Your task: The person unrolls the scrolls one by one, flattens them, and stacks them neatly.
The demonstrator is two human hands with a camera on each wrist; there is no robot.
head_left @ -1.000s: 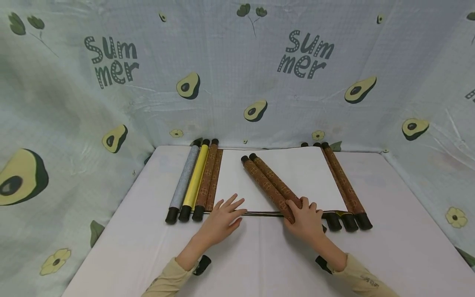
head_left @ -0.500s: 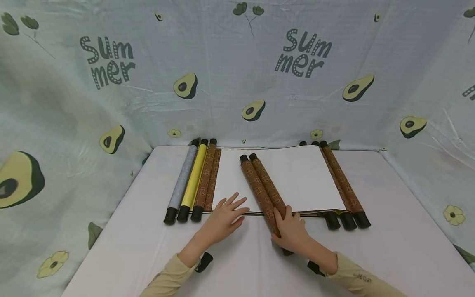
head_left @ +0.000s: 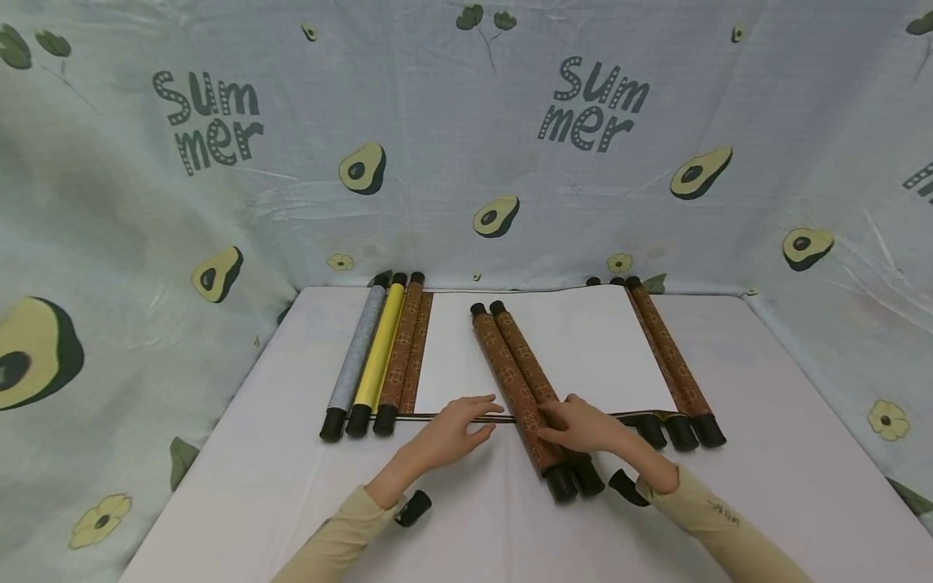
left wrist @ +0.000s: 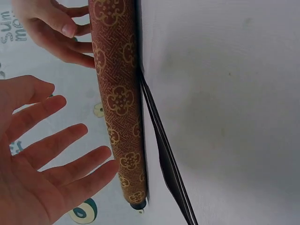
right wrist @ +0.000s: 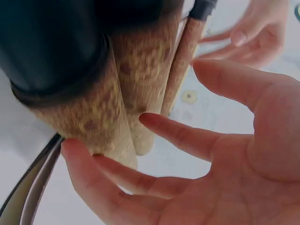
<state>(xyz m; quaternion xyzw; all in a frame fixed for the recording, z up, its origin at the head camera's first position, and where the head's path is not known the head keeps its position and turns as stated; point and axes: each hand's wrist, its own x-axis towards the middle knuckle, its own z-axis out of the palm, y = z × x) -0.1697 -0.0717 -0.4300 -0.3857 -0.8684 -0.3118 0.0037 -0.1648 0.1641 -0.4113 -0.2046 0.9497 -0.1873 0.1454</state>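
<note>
Two brown patterned scrolls, a left one [head_left: 506,376] and a right one [head_left: 526,355], lie side by side at a slant, with black end knobs towards me. My right hand [head_left: 589,427] touches them near their near ends; in the right wrist view its fingers are spread loosely and the thumb stands apart. Beneath the scrolls lies a white unrolled sheet [head_left: 459,348]. To the left, my left hand [head_left: 455,433] is held over the sheet's near edge, fingers extended and holding nothing. A brown scroll [left wrist: 119,101] runs past its fingertips in the left wrist view.
On the left side lie a grey roll [head_left: 357,356], a yellow roll [head_left: 382,348] and a brown roll [head_left: 402,348]. Another brown roll [head_left: 674,364] with black knobs lies along the sheet's right side. A printed cloth [head_left: 437,121] hangs behind the white table [head_left: 503,542].
The slanted scrolls have swung left and come nearer me, and my right hand has loosened its grip on them. My left hand has turned and shifted slightly right.
</note>
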